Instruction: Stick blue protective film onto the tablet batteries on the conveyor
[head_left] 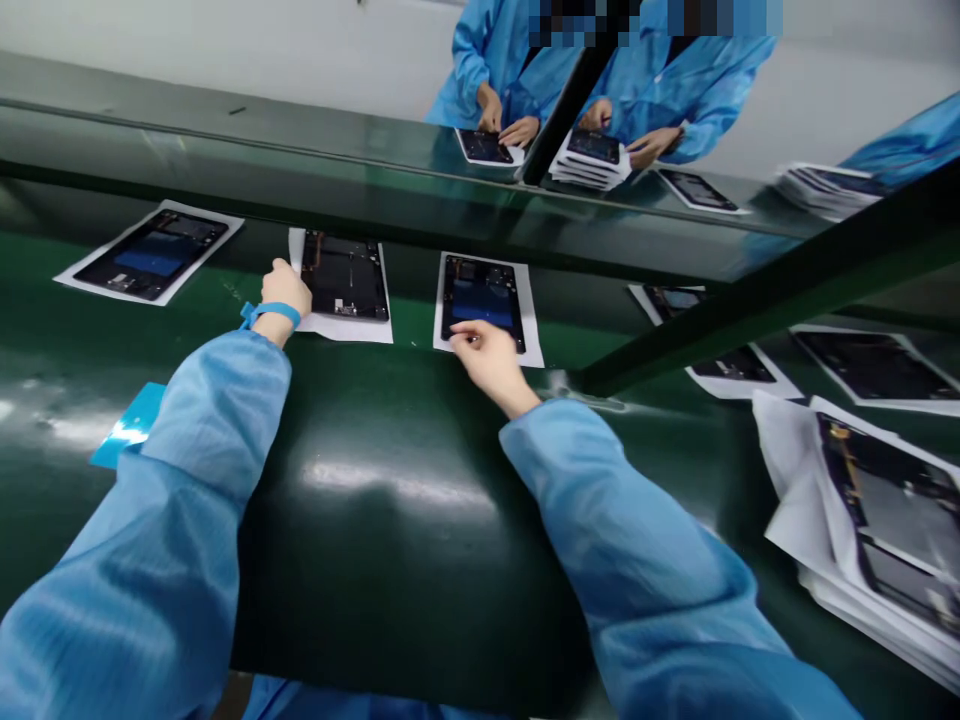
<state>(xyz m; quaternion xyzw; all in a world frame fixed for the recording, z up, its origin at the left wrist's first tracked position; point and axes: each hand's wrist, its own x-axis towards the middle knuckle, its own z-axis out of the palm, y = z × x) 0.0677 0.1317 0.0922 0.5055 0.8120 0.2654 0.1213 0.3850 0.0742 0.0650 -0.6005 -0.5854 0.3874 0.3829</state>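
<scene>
My left hand [287, 290], with a blue wrist strap [276, 311], is closed at the left edge of an opened black tablet housing [349, 280] on a white sheet [352, 330]. Its fingertips are hidden, so what it grips cannot be made out. Over the lower edge of a second opened tablet [480, 285], which has a blue panel inside and rests on a white sheet [531, 310], is my right hand [489, 362]. Thumb and forefinger are curled together in a pinch there; anything between them is too small to name.
Another opened tablet [154, 255] lies on paper at left, near a blue film [131, 425]. A dark slanting post [750, 310] stands right of my hand. Stacked tablets and sheets [862, 570] fill the right side. Beyond the ledge [300, 150], people in blue [480, 60] handle tablets.
</scene>
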